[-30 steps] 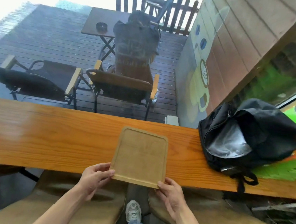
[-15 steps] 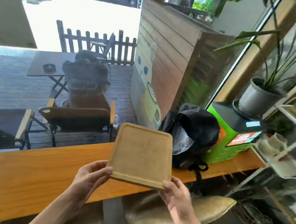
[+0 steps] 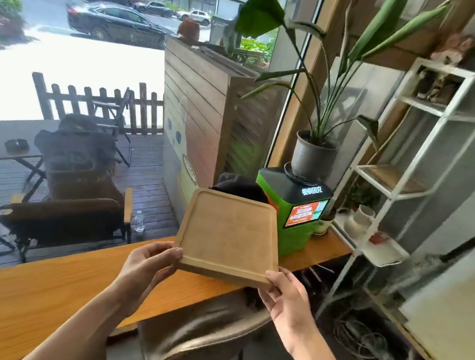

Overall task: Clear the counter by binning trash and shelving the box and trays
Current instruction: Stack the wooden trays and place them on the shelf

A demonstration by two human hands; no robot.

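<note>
Above the right-hand end of the long orange-brown wooden counter (image 3: 26,302), the flat rectangular light-wood tray with rounded corners and a shallow raised rim (image 3: 229,235) is now hanging clear of the surface, whereas a second ago it was lying flat on the counter near its front edge and half a second ago it was only just coming up. Both hands are carrying it. The left hand (image 3: 144,270) is pinching the tray's near left corner, thumb on top and fingers curled closed beneath; the right hand (image 3: 286,301) is gripping the near right corner the same way, its fingers wrapped under the edge and mostly hidden.

The view is also swinging rightward, so the tall white metal shelf rack (image 3: 409,174) past the counter's right end is coming into sight, with what looks like another wooden tray (image 3: 393,178) lying on its middle level. Judging from this, the lifting step is over and the shelving step is beginning; the counter stretch showing here is carrying no trash or box.

The tray's long axis is running away from the person, from the held near edge towards the green kiosk box with a screen (image 3: 295,216) and the grey potted plant (image 3: 313,157) on top of it. Its far edge is tipping upward, leaning slightly left, so the hollow face is pointing up and back at the camera. A dark backpack (image 3: 238,184) is peeking out just behind the far edge.
</note>
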